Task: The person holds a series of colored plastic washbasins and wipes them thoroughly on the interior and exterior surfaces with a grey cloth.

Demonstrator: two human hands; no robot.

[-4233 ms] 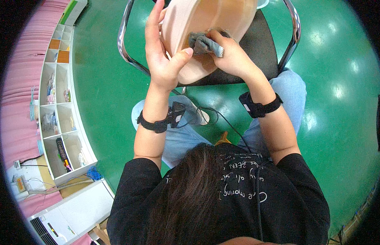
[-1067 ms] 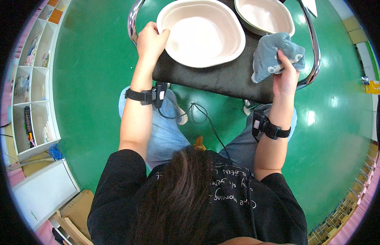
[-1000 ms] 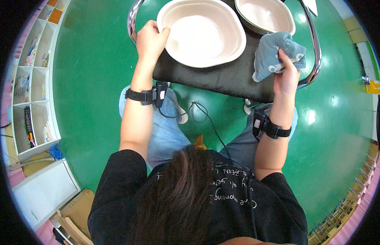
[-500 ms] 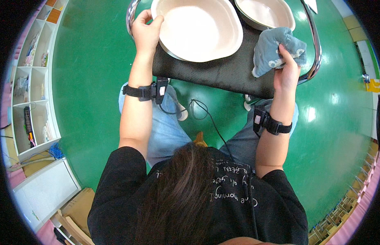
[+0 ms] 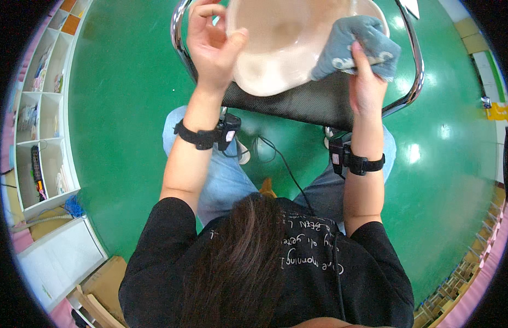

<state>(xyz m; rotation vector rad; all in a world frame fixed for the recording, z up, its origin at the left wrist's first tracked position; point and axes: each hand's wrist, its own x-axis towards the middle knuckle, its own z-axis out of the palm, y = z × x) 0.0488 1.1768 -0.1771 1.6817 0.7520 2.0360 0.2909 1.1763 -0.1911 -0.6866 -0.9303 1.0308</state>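
Note:
A large cream-white plastic basin (image 5: 265,76) sits tilted over the black seat of a chair, with its inside in shade and its far part cut off by the upper edge. My left hand (image 5: 213,49) is closed at the basin's left side, thumb over the rim and the other fingers curled outside it. In my right hand (image 5: 368,87) is a bunched blue-grey cloth (image 5: 352,41) with white patterns, gripped under the thumb. The cloth overlaps the basin's right side. Behind it shows the pale rim of a second basin (image 5: 377,13).
The chair has a black textured seat (image 5: 297,106) and shiny metal side frames (image 5: 418,71). Black straps with small boxes ring both my wrists, and a thin cable (image 5: 286,169) hangs between my knees. White shelves (image 5: 49,115) stand along the left on a green floor (image 5: 122,109).
The large basin has gone from lying flat to tilted, shifting right toward the second basin. My left hand moved right with it. My right hand brought the cloth leftward and up to the basin.

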